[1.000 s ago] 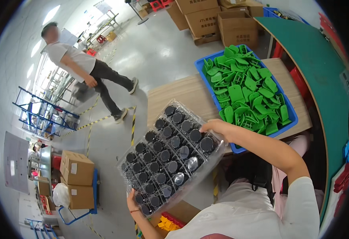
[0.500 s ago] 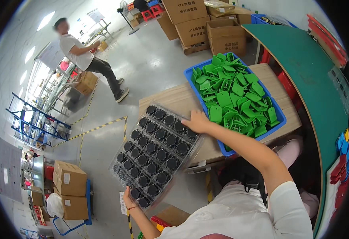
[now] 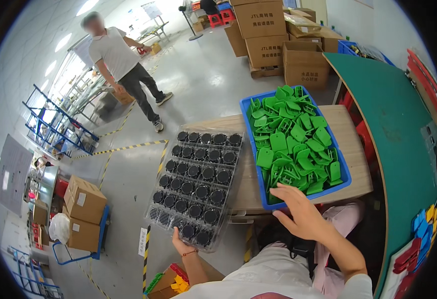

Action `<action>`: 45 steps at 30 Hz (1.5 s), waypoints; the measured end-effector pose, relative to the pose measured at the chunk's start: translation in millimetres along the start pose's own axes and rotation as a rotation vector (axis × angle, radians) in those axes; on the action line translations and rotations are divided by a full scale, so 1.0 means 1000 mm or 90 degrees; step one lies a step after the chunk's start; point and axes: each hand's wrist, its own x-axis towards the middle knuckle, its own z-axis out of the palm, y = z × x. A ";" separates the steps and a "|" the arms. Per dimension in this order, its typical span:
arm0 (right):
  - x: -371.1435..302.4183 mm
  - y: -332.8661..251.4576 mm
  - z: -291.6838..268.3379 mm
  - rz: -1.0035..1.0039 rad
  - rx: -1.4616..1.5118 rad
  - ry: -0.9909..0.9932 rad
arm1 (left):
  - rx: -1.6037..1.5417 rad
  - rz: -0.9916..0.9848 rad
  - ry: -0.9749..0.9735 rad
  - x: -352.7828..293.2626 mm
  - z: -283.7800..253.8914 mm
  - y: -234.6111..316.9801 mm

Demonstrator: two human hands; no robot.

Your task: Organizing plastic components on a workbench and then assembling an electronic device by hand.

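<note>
My left hand (image 3: 184, 244) grips the near edge of a clear plastic tray (image 3: 161, 217), its thumb on top. Rows of black round parts (image 3: 194, 172) fill most pockets; a few in the near left corner look empty. The tray slants, its far end over the wooden table (image 3: 360, 149) and its near end jutting past the table. My right hand (image 3: 302, 215) is open with fingers spread, at the near edge of a blue bin (image 3: 251, 154). Green plastic pieces (image 3: 298, 132), flat with bent tabs, are heaped in the bin. Nothing shows in my right hand.
A curved green-topped bench (image 3: 378, 119) stands at the right. Cardboard boxes (image 3: 305, 65) are stacked at the back. A person (image 3: 123, 60) stands at the far left. Boxes on a blue trolley (image 3: 98, 234) stand at left; an open carton (image 3: 208, 269) with coloured pieces lies below my left hand.
My right hand has let go of the tray's far right side and moved to the bin's near edge. The tray has turned more upright in view, still in my left hand. The person has turned.
</note>
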 end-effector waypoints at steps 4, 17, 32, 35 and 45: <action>-0.027 -0.004 -0.032 0.035 0.015 0.043 | -0.022 -0.005 -0.006 -0.001 0.011 -0.025; -0.080 0.048 -0.088 0.239 -0.041 0.309 | 0.041 -0.003 0.053 0.020 0.049 -0.054; -0.100 0.097 -0.059 0.343 -0.096 0.289 | 0.234 -0.213 0.049 0.018 0.071 -0.064; -0.112 0.112 -0.055 0.360 -0.123 0.255 | 0.265 -0.279 0.122 0.014 0.073 -0.060; -0.110 0.103 -0.027 0.310 -0.019 0.335 | 0.238 -0.288 0.020 0.011 0.071 -0.068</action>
